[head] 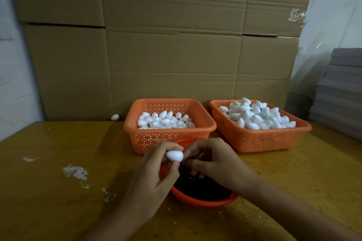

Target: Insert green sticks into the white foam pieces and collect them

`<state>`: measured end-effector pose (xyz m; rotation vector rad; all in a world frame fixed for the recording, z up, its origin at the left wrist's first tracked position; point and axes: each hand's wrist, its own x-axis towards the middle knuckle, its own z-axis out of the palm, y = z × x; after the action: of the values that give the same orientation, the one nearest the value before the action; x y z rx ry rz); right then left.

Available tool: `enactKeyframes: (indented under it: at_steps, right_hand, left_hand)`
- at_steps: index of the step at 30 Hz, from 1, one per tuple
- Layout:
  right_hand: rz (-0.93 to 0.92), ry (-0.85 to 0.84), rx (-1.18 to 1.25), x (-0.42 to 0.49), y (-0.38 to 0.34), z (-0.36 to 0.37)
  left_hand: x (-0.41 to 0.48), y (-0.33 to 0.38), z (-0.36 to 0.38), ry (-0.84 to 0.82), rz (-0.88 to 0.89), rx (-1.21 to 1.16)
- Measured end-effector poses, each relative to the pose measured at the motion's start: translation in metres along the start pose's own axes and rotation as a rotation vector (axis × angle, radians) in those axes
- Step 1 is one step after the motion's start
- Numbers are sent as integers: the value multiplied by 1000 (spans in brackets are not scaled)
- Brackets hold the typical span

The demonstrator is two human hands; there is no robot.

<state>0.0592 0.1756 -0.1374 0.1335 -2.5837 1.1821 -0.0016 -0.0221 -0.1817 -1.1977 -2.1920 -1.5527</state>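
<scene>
My left hand (156, 174) pinches a white egg-shaped foam piece (174, 155) between thumb and fingers, above a red bowl (205, 200) of dark green sticks (201, 188). My right hand (213, 160) is right beside the foam piece with its fingers curled, pinching something small and dark at the foam's tip; it is too dim to make out. Behind stand two orange baskets: the left basket (168, 137) holds plain foam pieces, the right basket (260, 139) is heaped with foam pieces.
A loose foam piece (115, 117) lies at the back left against a wall of cardboard boxes (166, 45). White foam crumbs (75, 172) are scattered on the wooden table (58, 201). A stack of grey sheets (340, 92) stands at the right.
</scene>
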Motion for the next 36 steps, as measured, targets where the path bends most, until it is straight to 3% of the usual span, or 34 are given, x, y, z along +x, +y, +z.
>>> enactKeyframes:
  at_steps: [17,36]
  right_hand:
    - [-1,-11,177,0,-1,1]
    - [0,-40,130,1,-3,0]
  left_hand:
    - [1,2,0,20,10,-52]
    - [0,3,0,-1,12,-42]
